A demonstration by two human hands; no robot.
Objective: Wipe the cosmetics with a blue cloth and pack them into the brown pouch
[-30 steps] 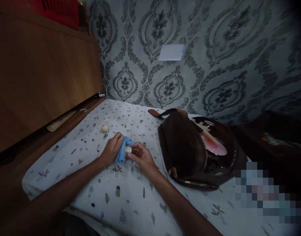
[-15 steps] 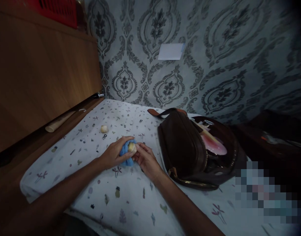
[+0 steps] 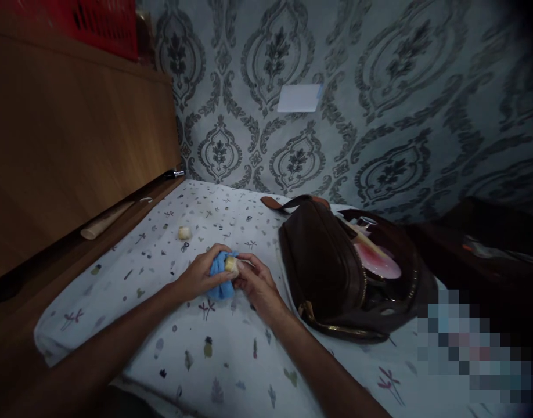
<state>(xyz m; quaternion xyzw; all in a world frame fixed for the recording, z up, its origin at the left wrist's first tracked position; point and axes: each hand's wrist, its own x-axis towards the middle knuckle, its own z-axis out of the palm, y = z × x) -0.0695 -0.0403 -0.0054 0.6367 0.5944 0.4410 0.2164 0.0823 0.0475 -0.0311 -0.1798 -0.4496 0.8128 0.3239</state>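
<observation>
Between my hands is a small cream-and-yellow jar [image 3: 230, 265], partly hidden by fingers. My left hand [image 3: 200, 273] is closed round a blue cloth [image 3: 220, 284], which it presses against the jar's left side. From the right, my right hand [image 3: 258, 284] grips the jar's pale end with thumb and fingers. A second small jar [image 3: 184, 233] of similar look rests on the printed white sheet [image 3: 231, 360], beyond my left hand.
An open dark brown bag [image 3: 319, 267] lies to the right, a pink-and-yellow item [image 3: 377, 258] in its opening. Wooden furniture [image 3: 83, 133] borders the left side, with a pale rod [image 3: 107, 220] along its base. A patterned wall [image 3: 231, 69] closes off the back.
The jar has turned in my grip so its yellow side shows. My left hand and the blue cloth have moved slightly right around it. The second jar has stayed put.
</observation>
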